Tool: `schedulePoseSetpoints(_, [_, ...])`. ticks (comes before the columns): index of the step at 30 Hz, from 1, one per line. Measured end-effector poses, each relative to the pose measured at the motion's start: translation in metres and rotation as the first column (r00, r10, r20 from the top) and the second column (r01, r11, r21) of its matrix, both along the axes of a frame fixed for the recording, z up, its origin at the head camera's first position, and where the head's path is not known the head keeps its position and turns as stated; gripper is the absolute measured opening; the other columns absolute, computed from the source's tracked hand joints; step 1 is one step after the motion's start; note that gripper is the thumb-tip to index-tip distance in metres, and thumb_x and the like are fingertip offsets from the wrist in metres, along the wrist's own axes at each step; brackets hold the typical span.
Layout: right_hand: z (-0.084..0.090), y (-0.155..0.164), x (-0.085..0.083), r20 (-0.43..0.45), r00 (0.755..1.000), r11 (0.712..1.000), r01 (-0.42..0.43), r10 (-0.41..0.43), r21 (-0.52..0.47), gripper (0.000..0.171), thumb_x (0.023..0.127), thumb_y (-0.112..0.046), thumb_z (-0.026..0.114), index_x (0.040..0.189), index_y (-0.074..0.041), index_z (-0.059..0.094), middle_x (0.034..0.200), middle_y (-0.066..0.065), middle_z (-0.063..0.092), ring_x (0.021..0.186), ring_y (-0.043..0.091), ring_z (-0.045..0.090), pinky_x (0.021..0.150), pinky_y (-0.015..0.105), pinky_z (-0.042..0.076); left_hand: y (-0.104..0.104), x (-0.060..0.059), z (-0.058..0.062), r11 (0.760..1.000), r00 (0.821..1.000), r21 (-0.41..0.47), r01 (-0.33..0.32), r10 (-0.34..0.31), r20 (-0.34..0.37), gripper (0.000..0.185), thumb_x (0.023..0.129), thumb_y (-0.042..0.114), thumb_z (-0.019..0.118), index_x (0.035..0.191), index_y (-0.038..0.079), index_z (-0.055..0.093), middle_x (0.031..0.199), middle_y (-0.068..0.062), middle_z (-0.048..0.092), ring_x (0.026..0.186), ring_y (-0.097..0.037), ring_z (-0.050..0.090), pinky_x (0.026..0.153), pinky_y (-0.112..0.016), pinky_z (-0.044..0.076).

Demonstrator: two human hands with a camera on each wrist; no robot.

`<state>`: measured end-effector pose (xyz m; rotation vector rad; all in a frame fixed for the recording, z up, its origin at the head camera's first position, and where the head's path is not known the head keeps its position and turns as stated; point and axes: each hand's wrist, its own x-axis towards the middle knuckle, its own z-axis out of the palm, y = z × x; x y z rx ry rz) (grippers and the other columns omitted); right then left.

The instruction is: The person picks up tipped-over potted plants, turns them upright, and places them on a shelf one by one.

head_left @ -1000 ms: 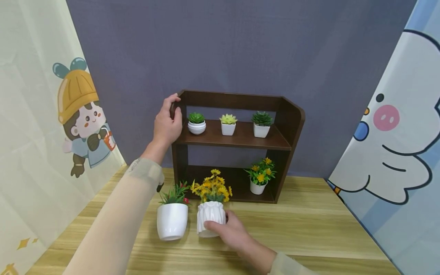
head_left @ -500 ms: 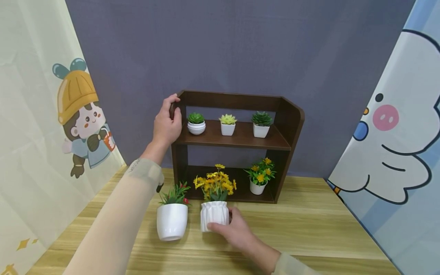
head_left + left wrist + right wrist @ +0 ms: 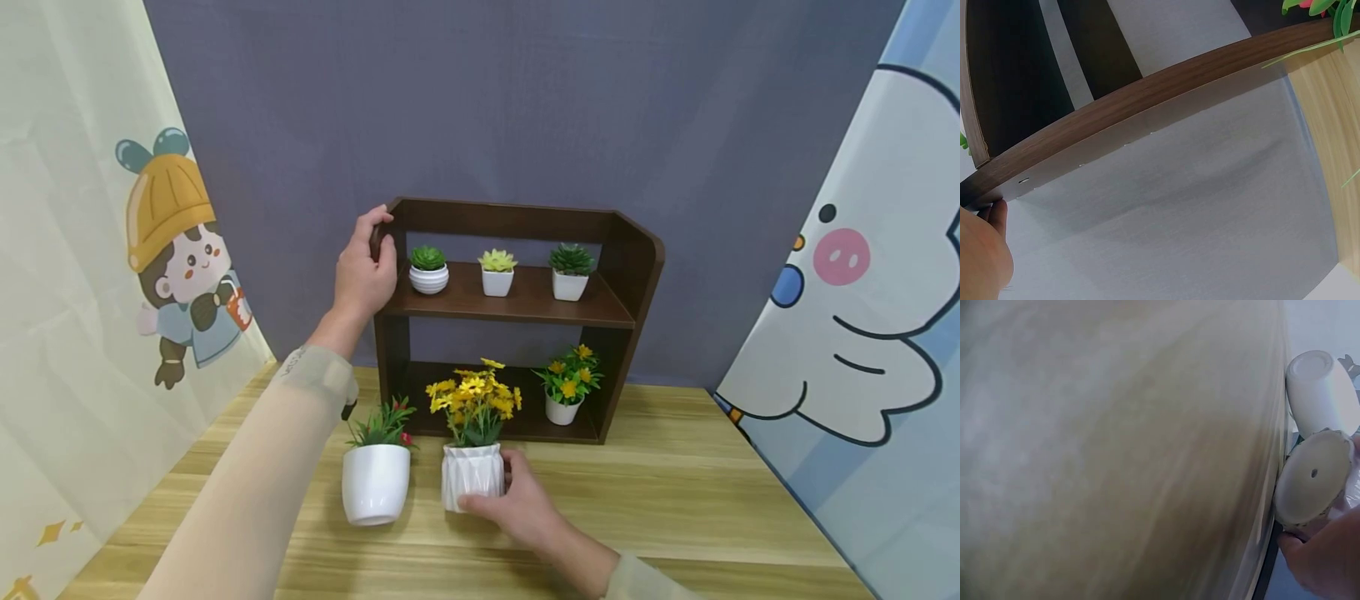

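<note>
A dark brown two-level shelf stands on the wooden table against the grey wall. My left hand grips the shelf's upper left side panel; its edge fills the left wrist view. My right hand holds a white ribbed pot of yellow flowers just above the table, in front of the lower shelf. The pot's underside shows in the right wrist view. A smooth white pot with a green and red plant stands just left of it.
Three small succulents in white pots line the upper shelf. A small pot of yellow flowers sits at the right of the lower shelf. Cartoon-printed curtains hang at the left and right.
My right hand has carried the ribbed flower pot to the right and toward the shelf, tipping it more upright. My left hand has stayed on the shelf.
</note>
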<state>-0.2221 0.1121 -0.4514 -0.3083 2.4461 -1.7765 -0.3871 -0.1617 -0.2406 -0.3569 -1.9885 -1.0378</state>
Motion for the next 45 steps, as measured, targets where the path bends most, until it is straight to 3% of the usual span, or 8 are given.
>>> schedulePoseSetpoints(12, [0.001, 0.005, -0.002, 0.004, 0.999, 0.999, -0.050, 0.050, 0.003, 0.097, 0.082, -0.018, 0.095, 0.157, 0.006, 0.037, 0.137, 0.020, 0.065, 0.116, 0.029, 0.068, 0.100, 0.050, 0.061, 0.000, -0.001, 0.001, 1.000, 1.000, -0.005, 0.002, -0.003, -0.011, 0.036, 0.115, 0.022, 0.048, 0.150, 0.017, 0.056, 0.171, 0.002, 0.052, 0.116, -0.044, 0.068, 0.097, -0.060, 0.050])
schedulePoseSetpoints(20, [0.004, 0.008, -0.002, -0.002, 0.999, 0.998, -0.045, 0.045, 0.045, 0.096, 0.082, -0.020, 0.095, 0.154, 0.013, 0.041, 0.135, 0.021, 0.068, 0.116, 0.030, 0.070, 0.099, 0.051, 0.061, -0.001, -0.001, 0.000, 1.000, 1.000, -0.010, 0.004, -0.004, -0.013, 0.036, 0.115, 0.023, 0.048, 0.149, 0.018, 0.056, 0.171, 0.002, 0.052, 0.117, -0.042, 0.068, 0.097, -0.060, 0.051])
schedulePoseSetpoints(35, [0.003, 0.018, -0.002, 0.001, 0.994, 0.991, -0.110, 0.111, 0.070, 0.088, 0.083, -0.020, 0.094, 0.149, 0.012, 0.048, 0.129, 0.018, 0.071, 0.111, 0.028, 0.071, 0.098, 0.052, 0.062, 0.001, -0.001, 0.001, 1.000, 1.000, -0.009, 0.008, -0.008, -0.011, 0.037, 0.115, 0.021, 0.048, 0.151, 0.018, 0.056, 0.171, 0.003, 0.051, 0.099, -0.041, 0.065, 0.089, -0.056, 0.049])
schedulePoseSetpoints(40, [0.000, 0.020, -0.001, -0.003, 0.994, 0.991, -0.112, 0.113, 0.073, 0.098, 0.082, -0.020, 0.095, 0.156, 0.014, 0.041, 0.134, 0.021, 0.069, 0.115, 0.029, 0.070, 0.099, 0.053, 0.061, 0.001, 0.000, 0.000, 1.000, 1.000, -0.006, 0.007, -0.007, -0.011, 0.037, 0.114, 0.022, 0.049, 0.151, 0.017, 0.056, 0.171, 0.001, 0.052, 0.108, -0.043, 0.067, 0.093, -0.058, 0.050])
schedulePoseSetpoints(45, [-0.004, 0.022, -0.002, 0.001, 0.992, 0.990, -0.129, 0.130, 0.064, 0.098, 0.081, -0.019, 0.095, 0.156, 0.013, 0.040, 0.134, 0.020, 0.068, 0.113, 0.028, 0.068, 0.099, 0.051, 0.061, 0.000, 0.000, -0.001, 1.000, 1.000, -0.005, -0.001, 0.001, -0.011, 0.037, 0.114, 0.022, 0.049, 0.150, 0.017, 0.056, 0.170, 0.002, 0.052, 0.122, -0.044, 0.068, 0.100, -0.061, 0.051])
